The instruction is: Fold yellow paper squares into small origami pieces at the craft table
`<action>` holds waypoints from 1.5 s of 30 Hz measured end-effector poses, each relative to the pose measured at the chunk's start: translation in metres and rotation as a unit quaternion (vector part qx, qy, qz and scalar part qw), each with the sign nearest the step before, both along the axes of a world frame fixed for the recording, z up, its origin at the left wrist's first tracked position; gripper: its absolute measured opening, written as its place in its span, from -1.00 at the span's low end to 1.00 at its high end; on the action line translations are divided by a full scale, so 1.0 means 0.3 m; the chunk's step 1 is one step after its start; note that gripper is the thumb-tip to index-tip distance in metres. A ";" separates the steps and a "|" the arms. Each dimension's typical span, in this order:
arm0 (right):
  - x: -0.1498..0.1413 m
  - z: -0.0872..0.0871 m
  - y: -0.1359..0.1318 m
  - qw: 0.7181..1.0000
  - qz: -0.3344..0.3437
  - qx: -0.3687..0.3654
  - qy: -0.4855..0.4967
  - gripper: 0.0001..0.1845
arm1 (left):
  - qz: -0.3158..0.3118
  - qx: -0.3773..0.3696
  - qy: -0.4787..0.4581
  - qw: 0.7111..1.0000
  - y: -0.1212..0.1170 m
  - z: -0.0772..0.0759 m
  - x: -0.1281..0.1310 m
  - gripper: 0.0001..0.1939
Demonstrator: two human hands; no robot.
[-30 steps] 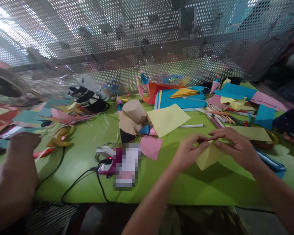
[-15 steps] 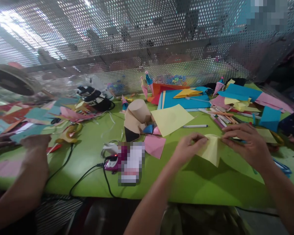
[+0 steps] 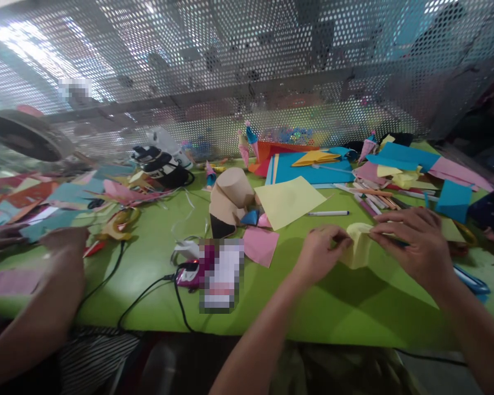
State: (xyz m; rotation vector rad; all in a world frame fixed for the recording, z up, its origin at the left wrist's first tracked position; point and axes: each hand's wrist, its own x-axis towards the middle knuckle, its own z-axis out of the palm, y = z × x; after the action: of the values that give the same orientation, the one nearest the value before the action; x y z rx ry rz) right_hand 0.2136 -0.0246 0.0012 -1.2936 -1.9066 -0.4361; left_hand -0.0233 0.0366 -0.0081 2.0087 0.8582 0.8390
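Note:
Between my two hands is a piece of pale yellow paper (image 3: 359, 247), curved over at the top and held just above the green tabletop. My left hand (image 3: 323, 249) pinches its left edge between thumb and fingers. At its right edge, the thumb and fingertips of my right hand (image 3: 415, 241) close on it, with the other fingers raised. A larger pale yellow sheet (image 3: 290, 200) lies beyond my left hand, near a white pen (image 3: 328, 213). Pens and markers (image 3: 374, 200) are heaped just past my right hand.
A beige paper roll (image 3: 233, 186), pink square (image 3: 260, 246), blurred-out phone (image 3: 223, 274) and cabled purple device (image 3: 187, 276) lie to the left. A glue gun (image 3: 119, 222) sits near another person's arm (image 3: 61, 274). Blue sheets (image 3: 296, 164) lie at the back, before a perforated metal screen (image 3: 247, 71).
The yellow paper has gone from a hanging, pointed fold to a more rounded curve, its lower tip raised. My left hand has shifted slightly right; both hands keep their hold.

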 end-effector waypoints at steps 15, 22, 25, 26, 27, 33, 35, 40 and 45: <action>-0.011 -0.099 0.012 0.822 0.072 -0.267 0.497 -0.74 | 0.053 -0.046 -0.136 0.988 0.013 -0.017 -0.012 -0.93; -0.031 -0.108 0.004 0.764 0.078 -0.300 0.566 -0.74 | 0.074 0.014 -0.021 0.997 0.014 -0.015 -0.015 -0.87; -0.051 -0.089 -0.007 0.732 0.085 -0.323 0.594 -0.66 | 0.061 -0.021 -0.036 0.997 0.015 -0.019 -0.015 -0.81; -0.060 -0.079 -0.010 0.724 0.087 -0.329 0.599 -0.63 | 0.059 -0.028 -0.046 0.997 0.015 -0.020 -0.014 -0.81; -0.070 -0.070 -0.013 0.718 0.088 -0.336 0.603 -0.60 | 0.058 -0.029 -0.054 0.996 0.015 -0.021 -0.012 -0.82; -0.109 -0.046 -0.014 0.682 0.047 -0.400 0.610 -0.64 | 0.065 0.031 -0.001 0.997 0.008 -0.007 -0.003 -0.90; -0.112 -0.051 -0.013 0.664 0.042 -0.405 0.628 -0.66 | 0.067 0.034 0.004 0.997 0.005 0.000 -0.001 -0.88; -0.116 -0.060 -0.013 0.597 0.079 -0.420 0.678 -0.61 | 0.074 0.053 0.023 0.996 -0.003 0.000 0.004 -0.88; -0.126 -0.060 -0.009 0.570 0.085 -0.428 0.696 -0.59 | 0.094 0.077 0.043 0.992 -0.007 -0.007 0.009 -0.88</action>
State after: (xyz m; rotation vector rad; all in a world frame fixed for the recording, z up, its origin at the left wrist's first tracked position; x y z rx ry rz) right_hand 0.1758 -0.0274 -0.0166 -1.2165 -0.6520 1.4498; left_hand -0.0205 0.0345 -0.0103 2.1349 1.0730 0.9556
